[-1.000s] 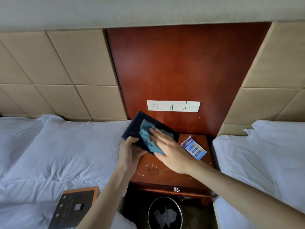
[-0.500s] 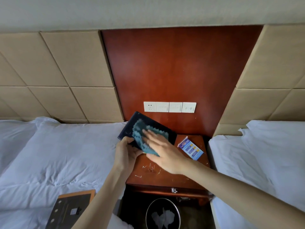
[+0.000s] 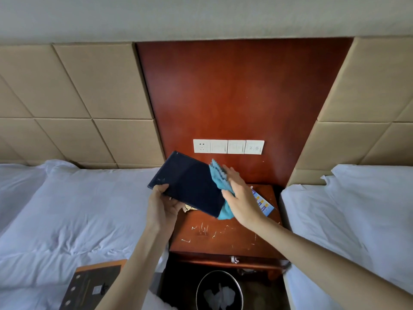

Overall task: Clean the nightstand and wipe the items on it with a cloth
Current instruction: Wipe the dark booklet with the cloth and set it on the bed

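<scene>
My left hand [image 3: 163,205] grips the near left edge of a dark navy flat board [image 3: 187,183], holding it tilted above the scratched red-brown nightstand [image 3: 225,238]. My right hand [image 3: 240,198] presses a teal cloth [image 3: 220,179] flat against the board's right end, fingers straight. The cloth hangs over the board's right edge. A blue and yellow card [image 3: 263,203] lies on the nightstand's back right, partly hidden by my right hand.
White beds flank the nightstand, left [image 3: 73,211] and right [image 3: 348,211]. An orange-edged black card [image 3: 93,285] lies on the left bed. A round bin [image 3: 219,291] stands below the nightstand. A socket and switch panel [image 3: 228,146] sits on the wood panel behind.
My right hand has slid the cloth from the board's middle to its right end. The board now shows most of its dark face.
</scene>
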`<state>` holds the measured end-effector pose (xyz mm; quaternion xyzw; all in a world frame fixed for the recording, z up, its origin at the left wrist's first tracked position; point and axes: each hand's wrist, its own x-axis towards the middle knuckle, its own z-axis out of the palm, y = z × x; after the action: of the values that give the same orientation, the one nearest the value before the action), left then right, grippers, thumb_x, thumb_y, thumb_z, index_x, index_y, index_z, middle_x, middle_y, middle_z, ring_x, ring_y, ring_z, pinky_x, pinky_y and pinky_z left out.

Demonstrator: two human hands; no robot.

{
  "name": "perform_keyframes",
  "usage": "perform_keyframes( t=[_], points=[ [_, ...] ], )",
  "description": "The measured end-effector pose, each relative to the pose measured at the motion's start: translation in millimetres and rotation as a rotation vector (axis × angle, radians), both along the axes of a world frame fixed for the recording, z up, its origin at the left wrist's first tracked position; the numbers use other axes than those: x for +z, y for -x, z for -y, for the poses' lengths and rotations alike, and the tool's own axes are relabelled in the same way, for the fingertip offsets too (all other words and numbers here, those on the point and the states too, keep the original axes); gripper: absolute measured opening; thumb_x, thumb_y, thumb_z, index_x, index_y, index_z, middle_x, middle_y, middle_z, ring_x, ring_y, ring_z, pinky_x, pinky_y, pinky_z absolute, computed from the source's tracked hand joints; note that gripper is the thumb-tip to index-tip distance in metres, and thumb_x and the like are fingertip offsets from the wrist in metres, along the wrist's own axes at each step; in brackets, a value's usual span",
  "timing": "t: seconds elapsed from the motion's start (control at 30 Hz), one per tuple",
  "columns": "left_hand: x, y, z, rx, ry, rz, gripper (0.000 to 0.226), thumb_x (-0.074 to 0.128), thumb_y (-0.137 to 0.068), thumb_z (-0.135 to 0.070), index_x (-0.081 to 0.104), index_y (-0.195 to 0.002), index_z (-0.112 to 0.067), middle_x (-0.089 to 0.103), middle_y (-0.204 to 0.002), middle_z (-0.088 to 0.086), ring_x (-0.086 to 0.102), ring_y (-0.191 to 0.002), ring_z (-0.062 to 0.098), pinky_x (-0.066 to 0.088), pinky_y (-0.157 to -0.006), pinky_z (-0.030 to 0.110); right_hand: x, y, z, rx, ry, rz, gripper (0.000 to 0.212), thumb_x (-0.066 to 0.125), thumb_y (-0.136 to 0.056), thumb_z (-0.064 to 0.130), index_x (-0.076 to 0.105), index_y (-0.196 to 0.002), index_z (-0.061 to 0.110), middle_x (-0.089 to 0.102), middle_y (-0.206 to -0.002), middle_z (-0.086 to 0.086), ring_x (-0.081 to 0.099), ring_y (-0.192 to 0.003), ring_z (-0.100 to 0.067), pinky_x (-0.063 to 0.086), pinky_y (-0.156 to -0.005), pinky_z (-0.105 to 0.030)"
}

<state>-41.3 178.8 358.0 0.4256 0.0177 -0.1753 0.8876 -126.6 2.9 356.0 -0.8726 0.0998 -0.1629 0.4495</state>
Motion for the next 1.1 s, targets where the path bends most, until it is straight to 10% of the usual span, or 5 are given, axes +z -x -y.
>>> perform_keyframes(
  t=[0.2, 0.43, 0.77, 0.9, 1.1],
  points=[
    [9, 2, 4, -0.023, -0.029, -0.124, 0.035, 0.046, -0.094, -0.044, 0.062, -0.114, -0.020, 0.070, -0.114, -0.001, 0.069, -0.098, 0.017, 0.055, -0.075, 0.031, 1, 11, -25, 0.161, 0.087, 0.144, 0.059, 0.049, -0.092, 0.003, 0.031, -0.141, 0.033, 0.021, -0.154, 0.016, 0.001, -0.143, 0.002, 0.005, -0.111, -0.006],
    [21, 21, 1, -0.238, 0.001, 0.005, 0.039, 0.055, -0.088, -0.005, 0.057, -0.126, -0.001, 0.061, -0.127, 0.020, 0.059, -0.116, 0.037, 0.051, -0.094, 0.046, 4, 5, -39, 0.162, -0.021, 0.113, 0.064, 0.046, -0.093, 0.000, 0.023, -0.135, 0.042, 0.014, -0.149, 0.028, 0.000, -0.142, 0.005, 0.011, -0.118, -0.024],
    [25, 11, -11, -0.344, -0.094, 0.106, 0.054, 0.053, -0.078, 0.011, 0.052, -0.129, -0.005, 0.062, -0.126, 0.017, 0.060, -0.115, 0.035, 0.054, -0.089, 0.045, 28, -11, -13, 0.193, -0.097, 0.002, 0.054, 0.041, -0.091, -0.004, 0.040, -0.141, 0.016, 0.035, -0.144, 0.017, 0.030, -0.132, 0.009, 0.024, -0.108, -0.007],
    [29, 8, -9, -0.299, -0.137, 0.150, 0.054, 0.066, -0.075, 0.003, 0.052, -0.127, -0.008, 0.066, -0.120, 0.011, 0.064, -0.109, 0.028, 0.057, -0.081, 0.038, 47, -19, -4, 0.047, -0.196, 0.067, 0.034, 0.041, -0.092, -0.001, 0.061, -0.118, 0.006, 0.068, -0.091, -0.007, 0.056, -0.069, -0.016, 0.042, -0.052, -0.022],
    [29, 8, -4, -0.342, -0.343, 0.284, 0.042, 0.067, -0.079, 0.002, 0.059, -0.117, -0.012, 0.071, -0.110, 0.005, 0.068, -0.101, 0.022, 0.058, -0.076, 0.032, 71, -21, 3, 0.031, -0.086, 0.247, 0.036, 0.044, -0.095, 0.003, 0.054, -0.129, 0.012, 0.061, -0.097, 0.016, 0.058, -0.077, 0.008, 0.043, -0.061, -0.008]
  ],
)
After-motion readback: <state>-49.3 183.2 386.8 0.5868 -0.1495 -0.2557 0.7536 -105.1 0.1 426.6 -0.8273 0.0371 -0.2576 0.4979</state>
